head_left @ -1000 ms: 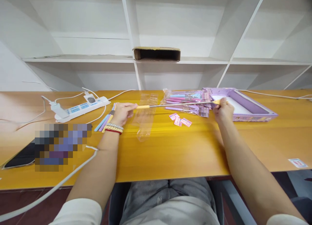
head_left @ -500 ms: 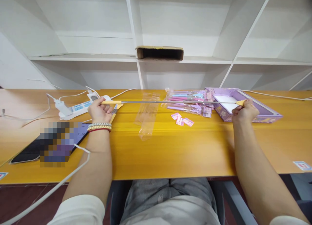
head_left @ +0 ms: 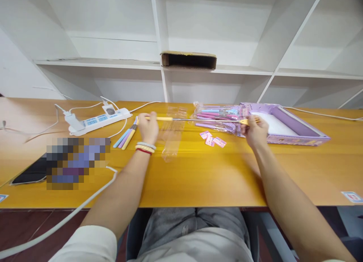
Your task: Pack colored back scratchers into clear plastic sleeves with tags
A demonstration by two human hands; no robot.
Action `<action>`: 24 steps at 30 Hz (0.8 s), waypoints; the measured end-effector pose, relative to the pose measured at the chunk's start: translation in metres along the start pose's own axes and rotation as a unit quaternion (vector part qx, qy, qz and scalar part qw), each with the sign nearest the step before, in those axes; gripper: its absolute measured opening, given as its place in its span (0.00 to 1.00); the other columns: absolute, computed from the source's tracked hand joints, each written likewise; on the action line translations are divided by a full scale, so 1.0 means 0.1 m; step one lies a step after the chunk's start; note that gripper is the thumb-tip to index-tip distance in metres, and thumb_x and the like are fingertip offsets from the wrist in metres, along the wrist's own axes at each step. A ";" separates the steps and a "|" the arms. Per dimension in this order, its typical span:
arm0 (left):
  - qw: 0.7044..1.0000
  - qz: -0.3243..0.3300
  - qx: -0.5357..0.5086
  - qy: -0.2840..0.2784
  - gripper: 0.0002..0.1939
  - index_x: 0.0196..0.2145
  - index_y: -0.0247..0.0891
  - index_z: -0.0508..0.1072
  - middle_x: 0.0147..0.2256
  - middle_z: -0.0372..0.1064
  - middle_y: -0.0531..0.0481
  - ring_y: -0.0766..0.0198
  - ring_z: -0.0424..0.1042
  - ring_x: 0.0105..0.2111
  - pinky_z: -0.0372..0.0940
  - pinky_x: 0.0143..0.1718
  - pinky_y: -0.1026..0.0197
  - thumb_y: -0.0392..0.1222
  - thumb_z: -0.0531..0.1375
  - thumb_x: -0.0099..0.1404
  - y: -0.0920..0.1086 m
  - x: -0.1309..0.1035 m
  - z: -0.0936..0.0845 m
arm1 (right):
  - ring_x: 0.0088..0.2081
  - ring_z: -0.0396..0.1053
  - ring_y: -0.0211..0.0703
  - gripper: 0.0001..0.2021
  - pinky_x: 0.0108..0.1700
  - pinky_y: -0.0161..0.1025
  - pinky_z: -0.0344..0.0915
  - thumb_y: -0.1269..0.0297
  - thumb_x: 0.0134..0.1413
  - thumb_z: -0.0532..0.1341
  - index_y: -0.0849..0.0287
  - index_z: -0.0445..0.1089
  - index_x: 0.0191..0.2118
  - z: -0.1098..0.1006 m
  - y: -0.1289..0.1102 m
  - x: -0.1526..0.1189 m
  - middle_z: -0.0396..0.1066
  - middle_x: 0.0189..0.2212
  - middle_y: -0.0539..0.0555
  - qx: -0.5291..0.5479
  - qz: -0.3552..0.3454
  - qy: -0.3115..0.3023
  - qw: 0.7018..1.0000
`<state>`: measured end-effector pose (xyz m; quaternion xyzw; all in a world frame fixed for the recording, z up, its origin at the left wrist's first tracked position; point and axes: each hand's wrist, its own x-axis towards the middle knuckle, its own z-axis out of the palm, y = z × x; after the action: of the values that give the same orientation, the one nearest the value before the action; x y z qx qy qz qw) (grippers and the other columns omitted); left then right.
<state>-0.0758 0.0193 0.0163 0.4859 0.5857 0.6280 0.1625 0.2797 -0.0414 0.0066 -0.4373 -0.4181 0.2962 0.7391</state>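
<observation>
A telescopic rod (head_left: 205, 120) with a silver shaft and yellow ends stretches level above the table. My left hand (head_left: 148, 128) is closed round its yellow handle. The yellow tip at the other end is pinched in my right hand (head_left: 256, 131), beside the purple box (head_left: 300, 140). Below the shaft lie clear plastic sleeves (head_left: 172, 139) and small pink cards (head_left: 210, 141). Behind it, wrapped pink, blue and purple sticks (head_left: 217, 114) are piled up. Loose blue, purple and yellow sticks (head_left: 126, 138) rest left of my left hand.
A white power strip (head_left: 100, 120) with plugs and cables sits at the back left. Dark, partly pixelated devices (head_left: 31, 171) lie at the left, near a thick white cable (head_left: 70, 210). An open cardboard box (head_left: 188, 61) stands on the white shelf (head_left: 113, 63).
Both hands have moved inward, and the rod between them is shorter. The loose sticks and the power strip's right part, formerly covered by my left hand, now show.
</observation>
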 end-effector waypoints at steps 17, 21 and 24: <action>0.852 0.192 0.305 -0.379 0.22 0.34 0.39 0.71 0.27 0.69 0.45 0.58 0.68 0.28 0.56 0.28 0.60 0.59 0.49 0.62 0.30 -0.84 0.31 | 0.15 0.64 0.35 0.17 0.15 0.32 0.55 0.47 0.48 0.59 0.55 0.58 0.35 0.76 0.01 -0.71 0.69 0.20 0.48 -0.048 0.013 -0.219 0.975; 0.822 0.261 0.427 -0.271 0.24 0.29 0.38 0.74 0.31 0.68 0.39 0.49 0.68 0.37 0.57 0.36 0.53 0.61 0.52 0.59 0.38 -0.79 0.21 | 0.15 0.64 0.35 0.18 0.15 0.32 0.55 0.47 0.48 0.59 0.56 0.60 0.36 0.74 0.06 -0.66 0.70 0.20 0.49 -0.022 0.042 -0.214 0.976; 0.806 0.358 0.399 -0.251 0.19 0.34 0.37 0.73 0.38 0.68 0.39 0.51 0.66 0.41 0.56 0.39 0.53 0.54 0.50 0.63 0.43 -0.82 0.20 | 0.14 0.64 0.35 0.19 0.14 0.32 0.55 0.45 0.47 0.59 0.58 0.62 0.33 0.71 0.09 -0.60 0.70 0.19 0.50 0.007 0.057 -0.196 0.979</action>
<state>-0.0052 -0.0435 0.0166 0.8238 0.5080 0.2088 -0.1403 0.1886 -0.0569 -0.0040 -0.3884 -0.5274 0.4209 0.6275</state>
